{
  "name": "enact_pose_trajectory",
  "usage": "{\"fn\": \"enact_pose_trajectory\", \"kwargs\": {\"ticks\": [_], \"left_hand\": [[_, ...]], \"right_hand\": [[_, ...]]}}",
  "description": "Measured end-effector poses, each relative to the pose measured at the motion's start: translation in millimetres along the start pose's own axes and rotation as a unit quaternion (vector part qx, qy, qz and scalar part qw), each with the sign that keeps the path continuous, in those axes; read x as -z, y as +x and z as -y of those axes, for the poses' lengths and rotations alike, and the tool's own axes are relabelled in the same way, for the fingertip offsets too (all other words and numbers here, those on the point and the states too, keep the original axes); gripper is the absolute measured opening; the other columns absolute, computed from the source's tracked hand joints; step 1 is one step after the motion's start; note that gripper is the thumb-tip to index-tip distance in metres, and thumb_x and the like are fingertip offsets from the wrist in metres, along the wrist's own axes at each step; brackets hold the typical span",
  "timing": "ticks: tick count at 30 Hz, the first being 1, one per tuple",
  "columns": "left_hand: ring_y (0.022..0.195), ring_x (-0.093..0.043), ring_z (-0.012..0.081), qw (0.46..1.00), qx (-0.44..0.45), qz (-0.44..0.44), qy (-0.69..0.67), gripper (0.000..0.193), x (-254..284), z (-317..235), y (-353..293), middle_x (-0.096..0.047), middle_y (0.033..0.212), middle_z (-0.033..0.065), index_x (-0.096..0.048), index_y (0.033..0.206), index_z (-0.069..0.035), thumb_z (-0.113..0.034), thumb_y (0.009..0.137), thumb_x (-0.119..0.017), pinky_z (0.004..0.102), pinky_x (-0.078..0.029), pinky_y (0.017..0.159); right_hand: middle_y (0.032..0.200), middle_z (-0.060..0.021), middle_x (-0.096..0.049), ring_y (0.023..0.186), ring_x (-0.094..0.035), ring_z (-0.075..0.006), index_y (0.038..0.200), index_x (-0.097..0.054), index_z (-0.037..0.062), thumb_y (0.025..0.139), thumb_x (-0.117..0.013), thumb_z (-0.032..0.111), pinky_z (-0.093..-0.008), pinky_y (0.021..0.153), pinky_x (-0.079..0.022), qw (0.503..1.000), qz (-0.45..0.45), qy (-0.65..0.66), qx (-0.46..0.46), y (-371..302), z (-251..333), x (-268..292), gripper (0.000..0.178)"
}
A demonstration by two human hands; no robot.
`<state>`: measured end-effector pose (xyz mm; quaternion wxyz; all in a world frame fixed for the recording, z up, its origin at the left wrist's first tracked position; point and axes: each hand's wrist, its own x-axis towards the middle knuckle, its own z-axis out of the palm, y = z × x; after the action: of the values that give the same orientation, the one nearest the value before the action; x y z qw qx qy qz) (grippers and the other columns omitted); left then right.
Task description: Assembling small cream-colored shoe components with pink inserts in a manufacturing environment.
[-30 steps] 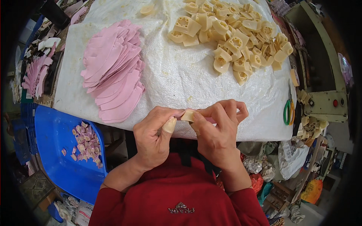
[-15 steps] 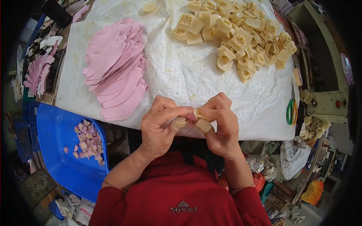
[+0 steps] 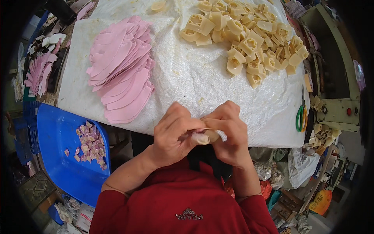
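My left hand (image 3: 171, 134) and my right hand (image 3: 230, 132) meet at the table's near edge, fingers bent and thumbs pressed together. Pinched between them is a small pink-covered shoe heel (image 3: 201, 129), mostly hidden by the fingers. To the far left lies a fanned stack of thin pink leather-like pieces (image 3: 122, 68), cut in curved shapes. At the far right is a heap of cream, hollow plastic shoe heels (image 3: 249, 45). A white woven sheet (image 3: 183, 84) covers the table under both.
Left of me sits a blue tub (image 3: 58, 163) holding several small pink-covered pieces (image 3: 92, 144). Scissors (image 3: 301, 116) with green and orange handles lie on the table's right edge. More cream heels (image 3: 323, 134) rest beyond that edge, above plastic bags (image 3: 302, 165).
Both hands have drawn closer together and rolled inward, hiding more of the held heel. The thumbs now point toward me. The view has shifted slightly.
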<state>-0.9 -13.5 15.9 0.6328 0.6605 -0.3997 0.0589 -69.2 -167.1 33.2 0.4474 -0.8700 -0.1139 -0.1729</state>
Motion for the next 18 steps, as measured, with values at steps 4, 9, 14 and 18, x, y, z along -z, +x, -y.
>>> {"fn": "enact_pose_trajectory", "kwargs": {"ticks": [4, 9, 14, 18], "left_hand": [[0.065, -0.049, 0.0226, 0.995, -0.058, -0.025, 0.078, 0.016, 11, 4, 1, -0.053, 0.071, 0.0039, -0.063, 0.077, -0.006, 0.003, 0.067, -0.073, 0.0311, -0.041, 0.058], [0.071, -0.048, 0.0222, 0.991, -0.038, -0.084, 0.1, 0.028, 28, 13, 1, -0.049, 0.073, 0.0033, -0.065, 0.081, -0.007, 0.01, 0.06, -0.071, 0.0304, -0.041, 0.061], [0.078, -0.05, 0.0222, 0.996, -0.038, -0.084, 0.008, 0.026, 19, 2, 3, -0.05, 0.078, 0.0061, -0.065, 0.087, -0.006, 0.012, 0.068, -0.065, 0.0311, -0.044, 0.066], [0.082, -0.059, 0.0256, 0.995, -0.012, -0.045, -0.091, 0.018, 13, -9, -2, -0.058, 0.089, 0.0125, -0.06, 0.088, -0.002, 0.01, 0.075, -0.062, 0.0341, -0.049, 0.077]], "right_hand": [[0.099, -0.0054, -0.061, 0.089, -0.051, -0.0243, 0.094, -0.063, 0.0088, 0.065, -0.07, 0.003, -0.0382, 0.078, -0.037, 0.995, -0.01, -0.088, 0.036, 1, -3, 1, 0.03], [0.101, -0.017, -0.064, 0.086, -0.056, -0.0266, 0.098, -0.059, 0.0046, 0.084, -0.066, 0.022, -0.0352, 0.079, -0.044, 0.979, -0.065, -0.172, 0.084, 9, 23, 12, 0.024], [0.101, -0.0138, -0.062, 0.085, -0.06, -0.0212, 0.102, -0.055, 0.0012, 0.088, -0.064, 0.017, -0.0327, 0.08, -0.047, 0.926, -0.145, 0.28, -0.209, -26, 14, -22, 0.023], [0.105, -0.0165, -0.062, 0.1, -0.06, -0.0215, 0.113, -0.047, -0.0033, 0.097, -0.05, 0.021, -0.0358, 0.09, -0.047, 0.838, -0.209, 0.444, -0.24, -23, 23, -29, 0.029]]}}
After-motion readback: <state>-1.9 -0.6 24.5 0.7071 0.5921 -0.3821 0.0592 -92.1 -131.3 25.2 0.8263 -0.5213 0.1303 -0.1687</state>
